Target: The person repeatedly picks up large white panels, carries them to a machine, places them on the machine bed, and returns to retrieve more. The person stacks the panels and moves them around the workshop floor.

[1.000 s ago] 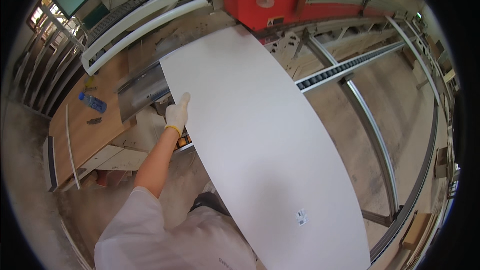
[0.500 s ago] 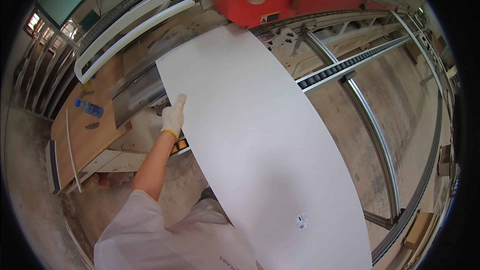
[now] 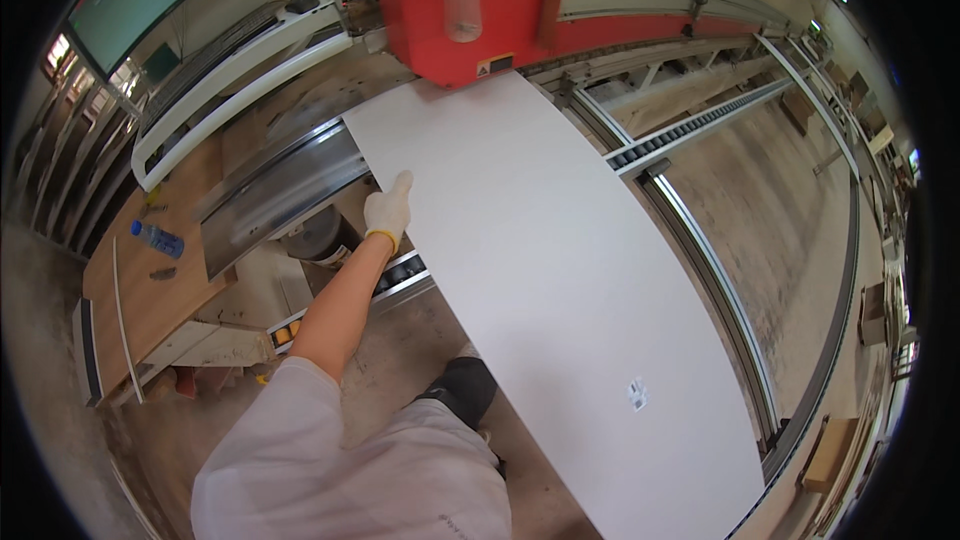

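Left hand clasps white panel by left edge, thumb above, fingers hidden; right hand unseen, grip unknown. Far edge near red machine; floor at right.

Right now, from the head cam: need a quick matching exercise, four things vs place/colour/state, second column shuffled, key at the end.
Things:
1. Left hand
2. Bottle
3. Sticker
4. Machine housing

Place, colour or state:
A. Flat on the top face of the white panel
B. Red, at the panel's far end
C. Blue-capped, on the wood-toned tabletop
D. In a pale glove with a yellow cuff, at the panel's left edge

Pairs: 1-D, 2-C, 3-A, 4-B
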Demonstrator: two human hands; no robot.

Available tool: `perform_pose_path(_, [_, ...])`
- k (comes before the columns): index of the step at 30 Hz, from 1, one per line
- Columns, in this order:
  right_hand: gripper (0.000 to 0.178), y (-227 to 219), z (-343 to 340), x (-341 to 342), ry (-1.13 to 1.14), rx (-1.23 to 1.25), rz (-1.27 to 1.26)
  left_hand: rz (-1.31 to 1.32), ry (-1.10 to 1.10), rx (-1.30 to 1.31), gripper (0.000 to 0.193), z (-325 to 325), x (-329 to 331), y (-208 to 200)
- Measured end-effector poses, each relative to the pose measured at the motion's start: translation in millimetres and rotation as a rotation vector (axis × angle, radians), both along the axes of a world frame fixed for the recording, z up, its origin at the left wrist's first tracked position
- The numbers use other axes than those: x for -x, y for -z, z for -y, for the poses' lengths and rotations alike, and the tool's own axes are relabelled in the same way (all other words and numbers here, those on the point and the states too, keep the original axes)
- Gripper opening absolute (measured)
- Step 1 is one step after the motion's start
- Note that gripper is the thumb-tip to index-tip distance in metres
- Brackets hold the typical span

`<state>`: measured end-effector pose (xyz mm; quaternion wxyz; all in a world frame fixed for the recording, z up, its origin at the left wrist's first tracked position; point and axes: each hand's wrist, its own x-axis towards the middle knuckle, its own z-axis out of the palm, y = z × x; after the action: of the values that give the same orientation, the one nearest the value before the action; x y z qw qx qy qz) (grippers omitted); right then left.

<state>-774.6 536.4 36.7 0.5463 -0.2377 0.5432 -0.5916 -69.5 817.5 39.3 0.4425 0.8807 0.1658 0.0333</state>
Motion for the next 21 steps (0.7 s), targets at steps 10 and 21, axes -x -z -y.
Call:
perform_pose_path(10, [0.052,7.9,130.2,-8.2,0.118,0.035,0.341,-0.073,0.081,0.17,0.103,22.0,-70.8,31.5])
perform_pose_path(21, [0.036,-19.8,249.1,-37.3,0.114,-0.181,0.346,-0.214,0.187,-0.031,0.084,135.7,-117.1,24.0])
